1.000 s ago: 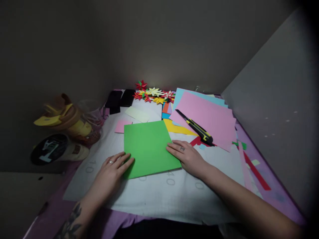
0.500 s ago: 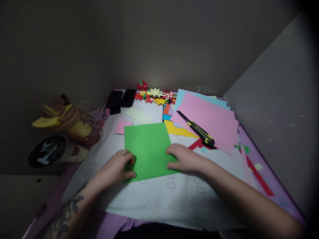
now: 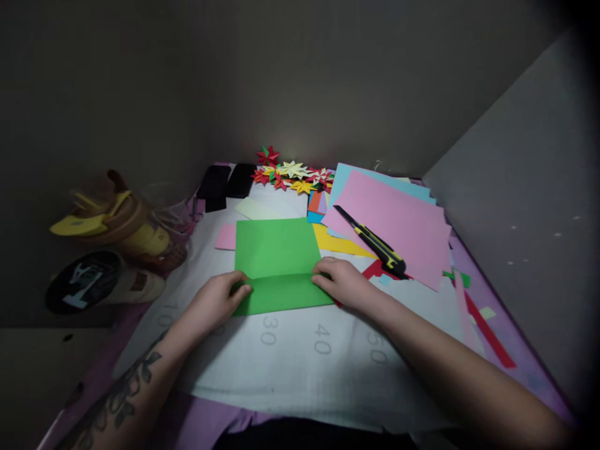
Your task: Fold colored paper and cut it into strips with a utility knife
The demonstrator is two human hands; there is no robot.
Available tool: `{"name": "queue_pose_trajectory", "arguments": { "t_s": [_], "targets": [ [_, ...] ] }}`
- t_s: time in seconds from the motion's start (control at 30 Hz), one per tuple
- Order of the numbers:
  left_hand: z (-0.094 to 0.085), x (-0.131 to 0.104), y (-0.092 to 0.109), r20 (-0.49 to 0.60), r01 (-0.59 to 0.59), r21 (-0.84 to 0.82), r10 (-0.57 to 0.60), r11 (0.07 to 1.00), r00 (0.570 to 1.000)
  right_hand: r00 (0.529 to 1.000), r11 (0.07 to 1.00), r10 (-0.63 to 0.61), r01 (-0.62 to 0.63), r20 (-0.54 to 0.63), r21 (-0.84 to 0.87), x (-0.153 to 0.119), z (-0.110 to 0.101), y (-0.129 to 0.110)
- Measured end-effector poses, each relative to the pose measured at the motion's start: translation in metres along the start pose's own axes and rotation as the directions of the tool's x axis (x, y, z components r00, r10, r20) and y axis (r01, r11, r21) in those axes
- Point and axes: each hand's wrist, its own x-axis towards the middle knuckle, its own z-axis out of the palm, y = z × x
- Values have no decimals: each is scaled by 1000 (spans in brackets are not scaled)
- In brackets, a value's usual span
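Observation:
A sheet of green paper (image 3: 276, 247) lies in front of me, with a crease or bend running across it between my hands. At its left edge, my left hand (image 3: 222, 297) pinches the paper between thumb and fingers. My right hand (image 3: 340, 281) grips the right edge at about the same height. Just beyond the sheet are a small pink paper piece (image 3: 225, 237) and a pale yellow-green slip (image 3: 255, 209). Yellow paper (image 3: 342, 241) sits past the right edge, and a red strip shows beside my right hand.
A utility knife (image 3: 372, 242) rests on a stack of pink and light blue sheets (image 3: 403, 219). Folded paper stars (image 3: 293, 170) line the back, beside two dark phones (image 3: 241, 181). Cups (image 3: 140, 231) stand at left. Red, pink and green scraps (image 3: 487, 328) lie at right.
Both hands have moved slightly away from me along the edges of the green paper. The sheet has shifted a little farther off and now shows a bend across it.

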Motion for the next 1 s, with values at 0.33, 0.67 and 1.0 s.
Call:
{"name": "queue_pose_trajectory", "arguments": {
  "t_s": [0.33, 0.67, 1.0],
  "targets": [
    [0, 8, -8, -15, 123, 151, -123, 981, 992, 986, 944, 163, -148, 28, -294, 5, 4, -2],
    [-4, 9, -20, 144, 8, 73, -19, 997, 989, 988, 947, 127, -95, 86, -307, 3, 2, 1],
    [-6, 24, -27, -171, -25, 66, 36, 998, 985, 984, 985, 139, -150, -114, -88, 21, 8, 9]
  ]
}}
